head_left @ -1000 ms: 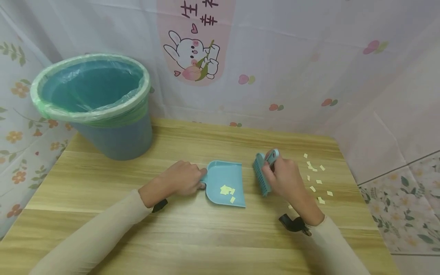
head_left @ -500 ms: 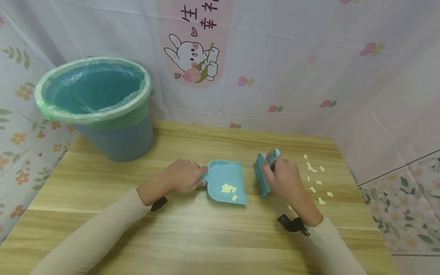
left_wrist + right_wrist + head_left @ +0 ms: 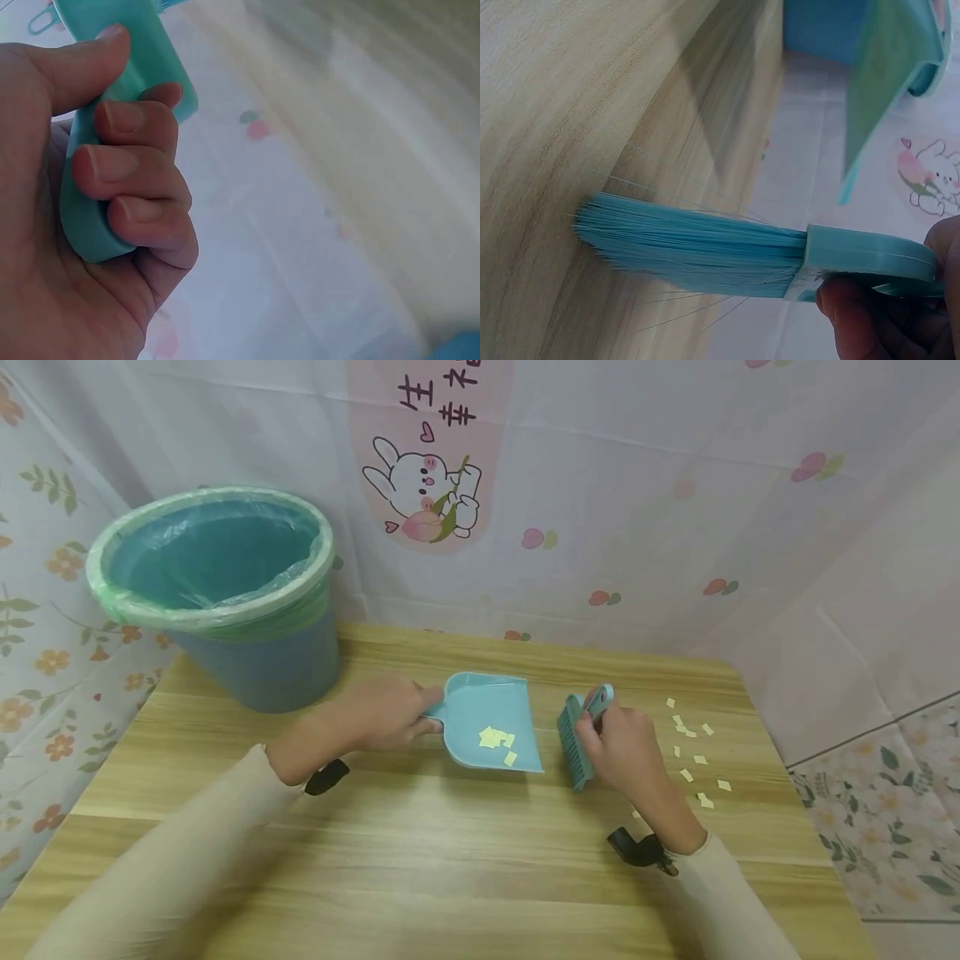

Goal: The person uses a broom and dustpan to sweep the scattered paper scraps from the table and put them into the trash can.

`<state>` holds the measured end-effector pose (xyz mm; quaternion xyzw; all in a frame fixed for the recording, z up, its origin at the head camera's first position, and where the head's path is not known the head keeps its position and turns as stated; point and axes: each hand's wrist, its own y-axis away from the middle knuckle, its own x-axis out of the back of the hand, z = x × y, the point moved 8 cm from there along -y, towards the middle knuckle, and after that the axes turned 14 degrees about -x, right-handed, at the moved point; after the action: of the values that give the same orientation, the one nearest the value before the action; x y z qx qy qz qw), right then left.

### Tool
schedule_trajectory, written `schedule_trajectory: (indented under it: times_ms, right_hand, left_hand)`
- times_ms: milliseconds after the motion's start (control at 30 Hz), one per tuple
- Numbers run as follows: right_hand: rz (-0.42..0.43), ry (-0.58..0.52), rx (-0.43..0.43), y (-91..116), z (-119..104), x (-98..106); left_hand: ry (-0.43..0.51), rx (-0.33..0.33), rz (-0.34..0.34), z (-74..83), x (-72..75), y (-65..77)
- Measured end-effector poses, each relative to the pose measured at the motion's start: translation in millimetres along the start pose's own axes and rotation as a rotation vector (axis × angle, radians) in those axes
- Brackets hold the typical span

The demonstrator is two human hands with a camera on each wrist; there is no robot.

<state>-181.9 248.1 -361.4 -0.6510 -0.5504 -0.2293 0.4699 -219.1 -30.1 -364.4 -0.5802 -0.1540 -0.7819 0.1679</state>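
My left hand (image 3: 382, 714) grips the handle of a light-blue dustpan (image 3: 491, 702), fingers curled around the handle (image 3: 82, 210) in the left wrist view. Several small yellow paper scraps (image 3: 492, 737) lie in the pan. In the right wrist view the dustpan (image 3: 889, 82) hangs raised off the tabletop. My right hand (image 3: 630, 747) holds a matching blue brush (image 3: 573, 747) just right of the pan's open edge. Its bristles (image 3: 690, 244) point down to the wood in the right wrist view. More yellow scraps (image 3: 700, 759) are scattered on the table beyond the right hand.
A blue bin (image 3: 277, 664) with a clear liner folded over its rim stands at the table's back left. A printed cloth (image 3: 637, 527) hangs behind the wooden table (image 3: 450, 877), and tiled or patterned sheeting (image 3: 885, 793) borders the right side.
My left hand has lifted the dustpan and moved it away from me, toward the back of the table, scraps still inside. The right hand and brush have stayed almost in place.
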Motion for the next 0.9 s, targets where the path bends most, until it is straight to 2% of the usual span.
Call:
schedule_trajectory:
  times_ms: [133,367,533,900]
  right_hand:
    - [-0.005,-0.002,-0.008,-1,0,-1]
    - [0.002,-0.008,0.000,-1,0,0]
    - [-0.001,-0.014,-0.002,-1,0,1]
    - [-0.016,-0.027,-0.032,-1,5,-1]
  left_hand:
    - [0.002,0.017,0.007,-1.5,18.9,7.1]
    - [-0.054,0.009,0.063,-2.1,48.6,20.0]
    - [-0.048,0.010,0.083,-0.8,63.5,29.3]
    - [-0.063,0.080,0.077,-3.1,97.6,48.8]
